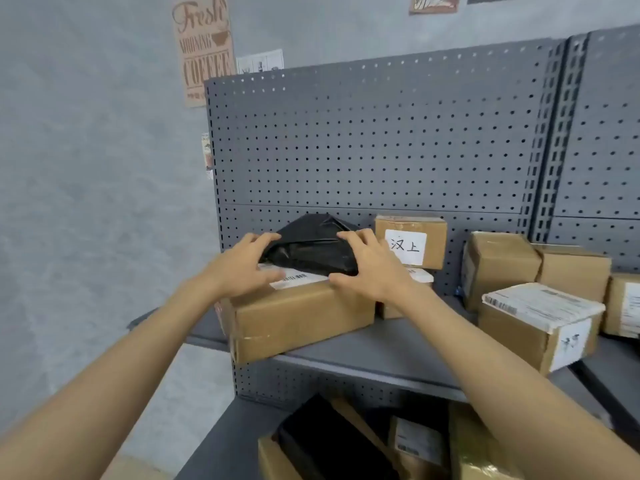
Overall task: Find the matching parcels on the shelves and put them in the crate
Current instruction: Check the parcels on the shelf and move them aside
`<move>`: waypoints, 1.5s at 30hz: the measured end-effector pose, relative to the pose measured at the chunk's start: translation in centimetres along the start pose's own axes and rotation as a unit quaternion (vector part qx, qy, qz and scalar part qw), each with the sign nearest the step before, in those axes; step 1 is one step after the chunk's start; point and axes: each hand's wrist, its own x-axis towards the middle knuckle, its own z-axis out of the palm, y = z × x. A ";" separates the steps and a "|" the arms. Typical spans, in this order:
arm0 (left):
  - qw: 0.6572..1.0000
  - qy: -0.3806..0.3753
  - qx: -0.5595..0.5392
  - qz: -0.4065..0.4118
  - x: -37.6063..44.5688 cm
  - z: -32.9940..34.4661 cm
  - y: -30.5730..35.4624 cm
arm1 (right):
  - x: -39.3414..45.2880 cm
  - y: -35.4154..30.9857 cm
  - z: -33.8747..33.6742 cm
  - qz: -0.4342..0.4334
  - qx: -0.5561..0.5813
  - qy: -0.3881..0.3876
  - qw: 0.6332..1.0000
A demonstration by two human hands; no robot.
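1. A black plastic parcel point(311, 249) lies at the centre of the frame on top of a long cardboard box point(298, 317), its crumpled upper end leaning against the grey pegboard back panel point(381, 140).
2. The left hand point(242, 268) is at the parcel's left end, fingers spread and bent over its edge, thumb low on the box's white shipping label point(298, 278).
3. The right hand point(370, 265) is at the parcel's right end, fingers curled over the top edge and thumb against the lower corner; the two hands grasp the parcel between them.
4. The long box sits on the grey metal shelf point(398, 348), its front edge overhanging the lip.
5. Just right of the parcel stands a small carton with a handwritten white label point(410, 242), stacked on another box.
6. More labelled cardboard boxes point(540, 323) crowd the right of the frame.
7. On the lower shelf, bottom centre, lie another black bag point(332, 445) and further cartons.
8. A coffee poster point(204, 50) hangs on the wall, upper left.
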 end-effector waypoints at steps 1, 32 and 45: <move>0.999 -0.031 -0.038 0.004 0.8 0.1 -0.7 | 1.1 -0.4 0.4 0.002 -0.007 -0.010 1.000; 0.833 -0.098 -0.545 0.010 8.6 -0.6 -4.3 | 7.5 -1.6 -1.5 0.180 0.606 0.081 0.770; 0.755 -0.138 -0.639 0.058 8.1 -1.9 -5.5 | 9.3 -4.2 2.3 0.210 0.636 0.019 0.742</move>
